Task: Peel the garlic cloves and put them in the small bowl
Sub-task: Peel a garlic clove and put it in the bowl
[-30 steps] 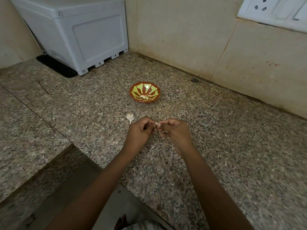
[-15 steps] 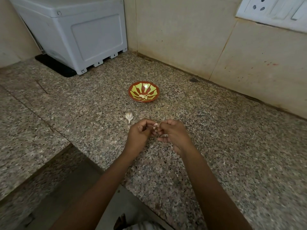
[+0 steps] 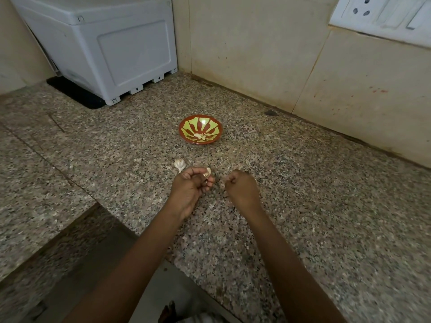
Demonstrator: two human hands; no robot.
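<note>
A small red bowl (image 3: 184,136) with a yellow-green leaf pattern sits on the granite counter, with a few peeled cloves (image 3: 200,136) inside. Just in front of it, my left hand (image 3: 191,187) pinches a pale garlic clove (image 3: 208,171) at its fingertips. My right hand (image 3: 242,186) is curled into a loose fist a little to the right, blurred; whether it holds a bit of skin is unclear. A piece of garlic bulb with papery skin (image 3: 179,164) lies on the counter just beyond my left hand.
A grey plastic box (image 3: 112,45) on a black mat stands in the back left corner. Tiled walls run behind the bowl, with a white switch plate (image 3: 382,17) at top right. The counter edge (image 3: 144,236) drops away under my left forearm.
My hands were joined on the clove; now they have pulled apart, the left keeping the clove and the right drawing back to the right.
</note>
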